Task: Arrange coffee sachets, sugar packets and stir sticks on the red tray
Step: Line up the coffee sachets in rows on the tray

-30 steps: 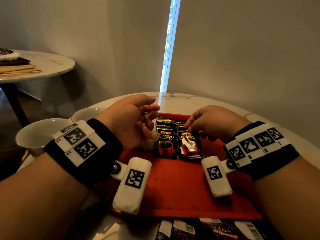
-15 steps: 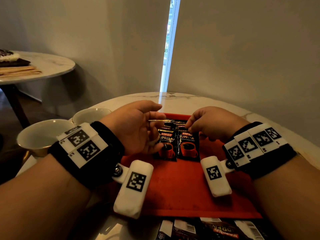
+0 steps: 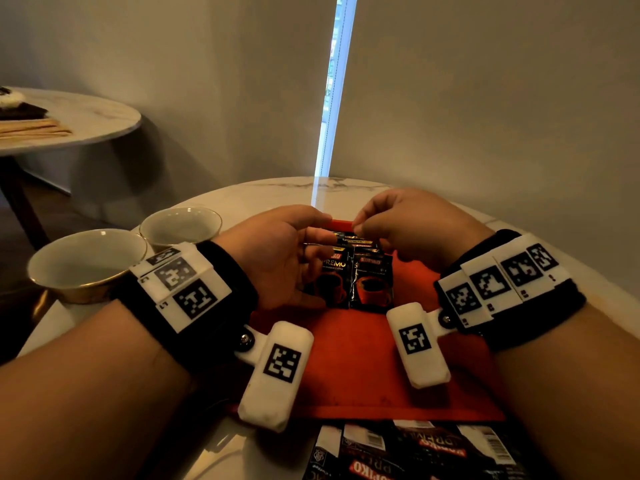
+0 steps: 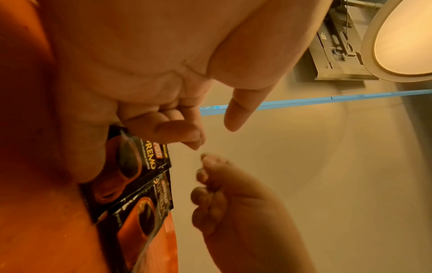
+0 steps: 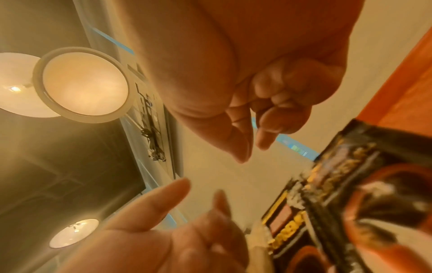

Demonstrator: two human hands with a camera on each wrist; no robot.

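The red tray point(image 3: 363, 368) lies on the round marble table in front of me. Black coffee sachets point(image 3: 372, 285) with a red cup print lie in two overlapping columns on its far half. My left hand point(image 3: 277, 251) hovers over the left column, thumb and index finger straight, the other fingers point(image 4: 168, 131) curled; whether they hold anything is hidden. My right hand point(image 3: 408, 230) is above the far end of the right column, thumb and index tips together, nothing visible between them. The sachets point(image 4: 140, 170) sit just under the left palm.
More loose sachets point(image 3: 415, 452) lie at the table's near edge, in front of the tray. Two white cups point(image 3: 86, 261) point(image 3: 180, 223) stand to the left. A second table point(image 3: 104, 119) at the far left carries pale flat sticks point(image 3: 31, 128). Walls close off the far side.
Both hands have moved toward the tray's far edge and closer together. The white item seen in my left palm a second ago is no longer in sight.
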